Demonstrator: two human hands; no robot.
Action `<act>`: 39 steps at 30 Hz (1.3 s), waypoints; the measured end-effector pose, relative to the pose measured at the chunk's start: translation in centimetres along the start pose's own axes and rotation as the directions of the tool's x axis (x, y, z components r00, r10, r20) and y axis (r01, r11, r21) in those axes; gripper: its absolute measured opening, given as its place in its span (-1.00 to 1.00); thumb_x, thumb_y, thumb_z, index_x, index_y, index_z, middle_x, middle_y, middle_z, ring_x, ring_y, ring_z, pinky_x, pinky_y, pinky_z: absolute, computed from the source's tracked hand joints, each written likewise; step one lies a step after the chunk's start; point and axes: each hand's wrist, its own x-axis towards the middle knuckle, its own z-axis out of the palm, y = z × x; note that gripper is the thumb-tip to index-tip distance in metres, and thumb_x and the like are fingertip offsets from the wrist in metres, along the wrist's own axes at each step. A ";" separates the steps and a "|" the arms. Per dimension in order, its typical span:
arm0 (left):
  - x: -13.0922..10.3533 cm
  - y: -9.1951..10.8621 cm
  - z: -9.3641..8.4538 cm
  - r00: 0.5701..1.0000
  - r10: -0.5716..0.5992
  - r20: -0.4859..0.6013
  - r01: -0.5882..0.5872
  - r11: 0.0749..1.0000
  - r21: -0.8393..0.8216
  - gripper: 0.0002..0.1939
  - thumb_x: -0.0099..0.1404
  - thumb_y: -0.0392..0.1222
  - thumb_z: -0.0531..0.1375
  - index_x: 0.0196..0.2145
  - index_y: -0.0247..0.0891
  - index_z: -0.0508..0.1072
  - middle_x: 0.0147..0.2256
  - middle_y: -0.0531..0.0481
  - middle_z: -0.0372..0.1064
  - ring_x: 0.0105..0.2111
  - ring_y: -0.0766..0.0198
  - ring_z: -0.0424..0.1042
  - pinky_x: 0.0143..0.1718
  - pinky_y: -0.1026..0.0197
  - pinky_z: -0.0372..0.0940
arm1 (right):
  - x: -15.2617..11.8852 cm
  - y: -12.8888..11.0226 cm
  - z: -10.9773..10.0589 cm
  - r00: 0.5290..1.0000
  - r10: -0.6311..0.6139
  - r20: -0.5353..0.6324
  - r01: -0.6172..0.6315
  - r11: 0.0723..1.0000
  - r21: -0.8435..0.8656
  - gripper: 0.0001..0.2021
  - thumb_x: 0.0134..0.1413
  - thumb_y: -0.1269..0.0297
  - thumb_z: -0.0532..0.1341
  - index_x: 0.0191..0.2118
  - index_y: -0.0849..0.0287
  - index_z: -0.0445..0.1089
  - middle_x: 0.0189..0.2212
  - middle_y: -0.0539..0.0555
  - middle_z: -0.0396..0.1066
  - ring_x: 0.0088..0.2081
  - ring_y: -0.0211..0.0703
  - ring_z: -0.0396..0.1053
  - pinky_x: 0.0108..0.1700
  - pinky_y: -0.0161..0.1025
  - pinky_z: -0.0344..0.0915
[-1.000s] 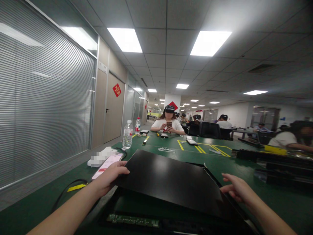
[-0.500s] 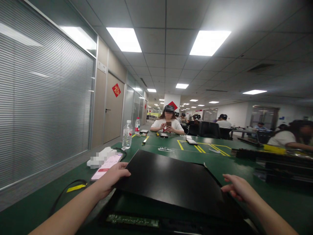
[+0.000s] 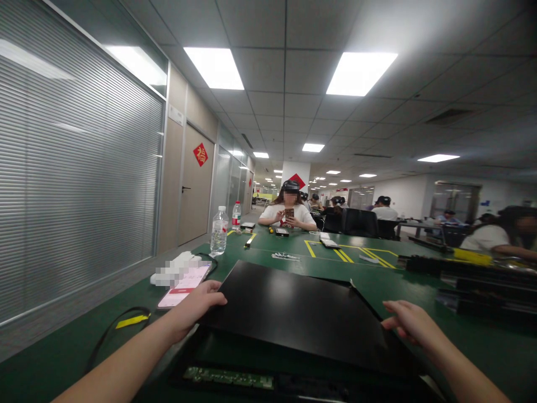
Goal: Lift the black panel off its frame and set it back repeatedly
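Observation:
A thin, glossy black sheet (image 3: 289, 313) lies tilted in front of me, raised above a dark frame. My left hand (image 3: 199, 305) grips its left edge, thumb on top and fingers beneath. On the far side my right hand (image 3: 406, 322) has its fingers bent at the right edge and appears to pinch it. Below the near edge a green circuit board strip (image 3: 229, 377) shows inside the dark frame. How much of the frame lies under the sheet is hidden.
On the green table (image 3: 54, 358) at left lie a phone (image 3: 184, 288) and a strap with a yellow tag (image 3: 132, 321). A water bottle (image 3: 218, 230) stands behind. Dark panels (image 3: 482, 291) are stacked at right. Across the table sits a person (image 3: 289, 210) with a phone.
Almost nothing differs. The whole view has shifted very slightly; both hands stay at the sheet's edges.

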 end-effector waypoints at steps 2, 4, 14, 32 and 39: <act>0.1 -0.1 -0.1 1.000 0.005 -0.015 -0.004 1.000 0.022 -0.73 -0.10 -0.31 0.20 -0.34 -0.29 0.40 -0.45 0.03 0.47 -0.37 0.16 0.45 -0.35 0.21 0.26 | -0.1 -0.1 0.1 1.000 -0.018 -0.012 0.018 0.999 -0.030 -0.71 -0.04 0.13 0.04 -0.29 0.26 0.28 -0.60 0.17 0.47 -0.74 -0.32 0.15 -0.71 -0.37 0.01; 0.2 -0.2 -0.1 0.999 0.008 -0.040 -0.007 0.999 0.039 -0.74 -0.10 -0.27 0.21 -0.35 -0.28 0.41 -0.45 0.03 0.47 -0.35 0.14 0.44 -0.33 0.20 0.26 | 0.0 -0.1 0.1 0.999 -0.036 -0.015 0.035 0.997 -0.071 -0.74 -0.03 0.15 0.03 -0.33 0.25 0.29 -0.59 0.16 0.47 -0.73 -0.32 0.17 -0.69 -0.36 0.03; 0.0 0.1 0.2 0.999 0.003 -0.046 -0.002 1.000 0.021 -0.81 -0.09 -0.26 0.21 -0.41 -0.26 0.42 -0.48 0.03 0.48 -0.36 0.12 0.45 -0.35 0.20 0.26 | 1.1 1.0 0.2 0.995 -0.097 0.008 0.096 0.978 -0.184 -0.79 -0.08 0.17 0.09 -0.40 0.19 0.35 -0.62 0.06 0.45 -0.70 -0.26 0.26 -0.60 -0.32 0.14; 0.0 0.1 0.2 0.998 0.019 0.055 -0.017 0.999 -0.029 -0.69 -0.10 -0.35 0.22 -0.30 -0.28 0.40 -0.40 -0.01 0.52 -0.30 0.08 0.48 -0.23 0.15 0.27 | 0.7 0.9 0.2 0.987 -0.161 0.029 0.162 0.938 -0.305 -0.82 -0.10 0.19 0.08 -0.46 0.15 0.35 -0.57 0.04 0.47 -0.67 -0.25 0.30 -0.55 -0.29 0.18; 0.0 0.0 0.3 0.999 0.018 0.036 -0.017 1.000 -0.017 -0.65 -0.11 -0.33 0.23 -0.28 -0.28 0.39 -0.39 -0.01 0.52 -0.30 0.08 0.48 -0.23 0.15 0.28 | 0.5 0.6 0.3 0.988 -0.153 0.031 0.154 0.933 -0.326 -0.81 -0.10 0.19 0.08 -0.45 0.16 0.36 -0.57 0.04 0.46 -0.67 -0.25 0.31 -0.56 -0.31 0.19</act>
